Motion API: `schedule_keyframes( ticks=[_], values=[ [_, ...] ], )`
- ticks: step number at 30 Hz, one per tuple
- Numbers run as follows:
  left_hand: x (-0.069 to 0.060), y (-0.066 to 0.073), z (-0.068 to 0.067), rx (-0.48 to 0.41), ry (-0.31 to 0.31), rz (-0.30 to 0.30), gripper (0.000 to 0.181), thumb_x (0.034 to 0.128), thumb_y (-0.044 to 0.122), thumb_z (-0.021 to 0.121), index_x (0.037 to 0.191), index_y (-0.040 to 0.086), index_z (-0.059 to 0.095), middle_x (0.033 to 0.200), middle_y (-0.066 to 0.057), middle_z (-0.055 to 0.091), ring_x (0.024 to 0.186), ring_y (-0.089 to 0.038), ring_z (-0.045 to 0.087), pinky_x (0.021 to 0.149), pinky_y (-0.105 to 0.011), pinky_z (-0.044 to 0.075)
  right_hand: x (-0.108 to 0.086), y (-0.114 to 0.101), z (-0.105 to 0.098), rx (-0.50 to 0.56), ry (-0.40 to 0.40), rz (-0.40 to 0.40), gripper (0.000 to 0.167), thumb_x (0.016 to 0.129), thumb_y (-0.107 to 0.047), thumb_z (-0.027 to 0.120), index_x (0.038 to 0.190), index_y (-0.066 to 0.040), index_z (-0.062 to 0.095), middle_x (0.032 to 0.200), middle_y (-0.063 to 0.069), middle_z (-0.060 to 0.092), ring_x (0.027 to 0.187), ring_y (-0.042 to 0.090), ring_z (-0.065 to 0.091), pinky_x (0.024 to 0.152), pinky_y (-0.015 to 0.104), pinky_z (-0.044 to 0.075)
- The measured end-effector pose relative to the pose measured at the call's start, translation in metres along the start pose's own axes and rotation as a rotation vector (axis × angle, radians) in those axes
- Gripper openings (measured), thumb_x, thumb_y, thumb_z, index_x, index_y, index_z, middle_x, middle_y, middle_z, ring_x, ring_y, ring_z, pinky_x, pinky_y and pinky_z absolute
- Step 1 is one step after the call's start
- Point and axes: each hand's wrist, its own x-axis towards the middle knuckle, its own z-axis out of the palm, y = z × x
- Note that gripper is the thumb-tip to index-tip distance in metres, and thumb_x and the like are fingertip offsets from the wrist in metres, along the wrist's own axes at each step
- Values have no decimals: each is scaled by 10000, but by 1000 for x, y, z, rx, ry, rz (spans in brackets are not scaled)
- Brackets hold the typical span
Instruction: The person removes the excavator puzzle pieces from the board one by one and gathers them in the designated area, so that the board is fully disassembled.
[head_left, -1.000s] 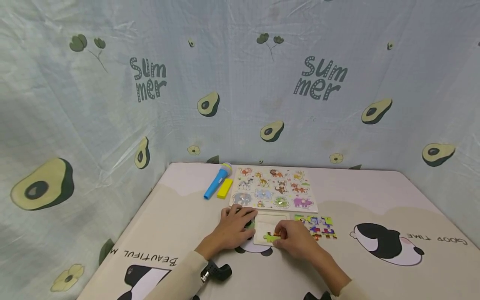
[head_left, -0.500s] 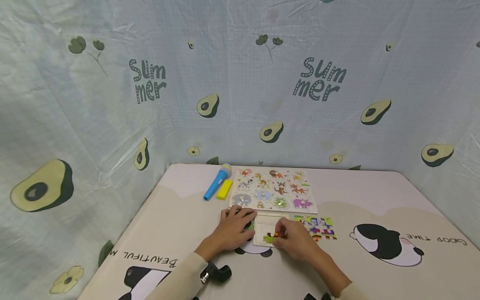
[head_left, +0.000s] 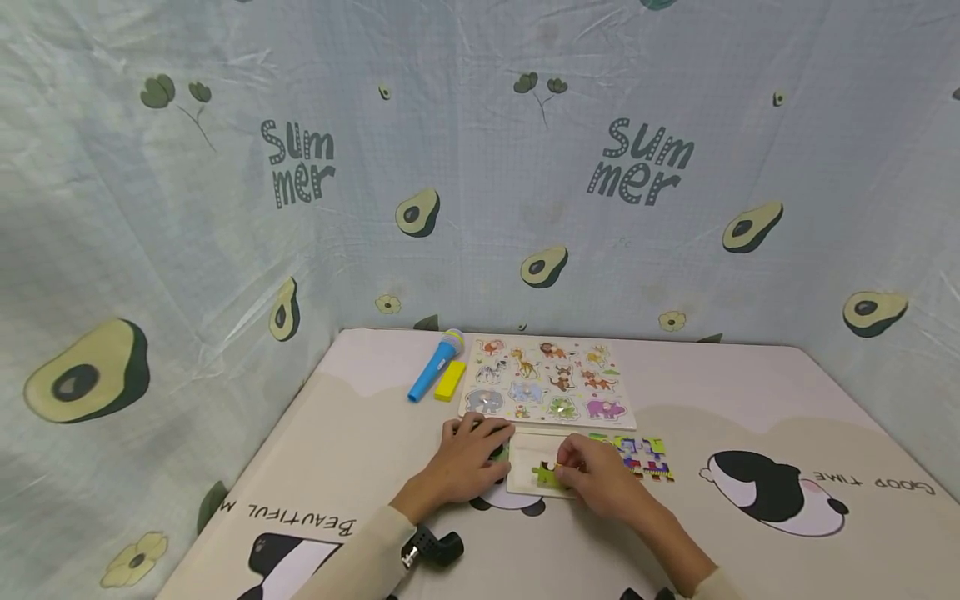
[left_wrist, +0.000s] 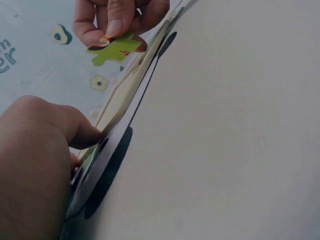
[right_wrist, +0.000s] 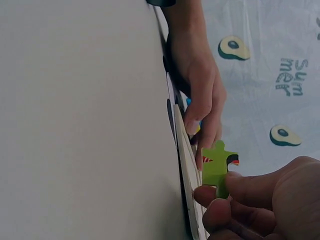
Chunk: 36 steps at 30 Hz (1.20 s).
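My right hand [head_left: 600,479] pinches a green jigsaw piece [right_wrist: 214,167] between thumb and fingers. The piece has small dark and red markings and is held tilted over the near part of a shallow, pale puzzle tray [head_left: 536,493]. My left hand [head_left: 467,467] rests at the tray's left side. Its thumb [left_wrist: 85,131] touches the tray edge in the left wrist view, while the index finger reaches the far left corner. Joined, colourful jigsaw pieces [head_left: 651,458] lie right of the tray, partly hidden behind my right hand.
A large animal puzzle board [head_left: 555,422] lies just beyond the tray. To its left are a blue toy microphone [head_left: 431,371] and a yellow block [head_left: 450,381]. A printed cloth curtain [head_left: 480,167] stands behind the table.
My right hand has shifted slightly to the right with the green jigsaw piece, and more of the piece's face shows. My left hand stays in place.
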Motion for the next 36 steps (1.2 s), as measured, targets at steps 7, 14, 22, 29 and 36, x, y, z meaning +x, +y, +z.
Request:
schedule_keyframes(
  ticks=[7, 14, 22, 29, 36],
  values=[
    [0, 0, 0, 4, 7, -4, 562, 988, 396, 490, 1517, 205, 501, 1537, 24, 473, 1383, -281, 354, 1042, -540, 267, 0, 4, -5, 17, -38, -34, 80, 969, -95, 654, 929, -102, 584, 736, 8, 648, 510, 115, 529, 473, 260, 436],
    [1, 0, 1, 16, 10, 3, 562, 991, 400, 485, 1518, 204, 501, 1535, 21, 475, 1377, -282, 359, 1039, -544, 270, -3, 7, -10, 51, -33, -20, 78, 981, -107, 647, 947, -89, 579, 734, 22, 647, 523, 135, 529, 478, 268, 432],
    [1, 0, 1, 13, 16, 8, 566, 985, 396, 484, 1515, 199, 505, 1529, 16, 479, 1363, -285, 364, 1027, -548, 275, -11, 15, -22, 97, 43, 2, 103, 967, -127, 675, 972, -61, 596, 747, 39, 632, 578, 157, 554, 516, 274, 466],
    [1, -1, 1, 14, 17, 3, 564, 984, 389, 487, 1515, 201, 505, 1530, 19, 480, 1362, -282, 365, 1030, -550, 275, -21, 22, -36, 136, 99, 48, 96, 941, -94, 700, 956, -33, 628, 695, 54, 593, 572, 148, 535, 517, 254, 446],
    [0, 0, 1, 5, 8, -6, 564, 987, 394, 489, 1517, 203, 503, 1534, 21, 476, 1373, -285, 358, 1036, -552, 270, -30, 30, -51, 125, 135, 100, 102, 933, -100, 710, 960, -24, 647, 728, 54, 614, 588, 150, 542, 521, 260, 458]
  ],
)
